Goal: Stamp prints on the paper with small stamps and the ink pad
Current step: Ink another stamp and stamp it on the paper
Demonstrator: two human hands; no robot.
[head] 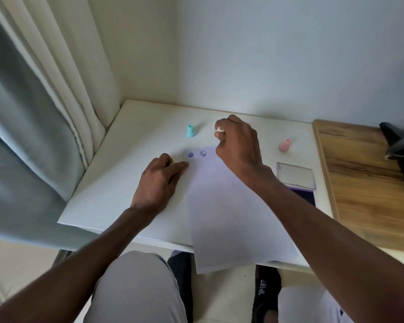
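A white sheet of paper (229,206) lies on the white table (117,178), its near end hanging over the front edge. Two purple prints (196,154) sit near its far left corner. My right hand (238,145) hovers over the paper's far edge, closed on a small white stamp (218,132). My left hand (161,180) presses on the table beside the paper's left edge, fingers curled, with a bit of yellow showing under them. A teal stamp (190,130) stands upright farther back. A pink stamp (285,145) stands to the right. The ink pad (299,183) lies open at the right.
A wooden surface (369,183) adjoins the table on the right, with a black object (399,145) on it. Curtains (44,101) hang at the left, a white wall stands behind. My knees and dark shoes show below the table edge.
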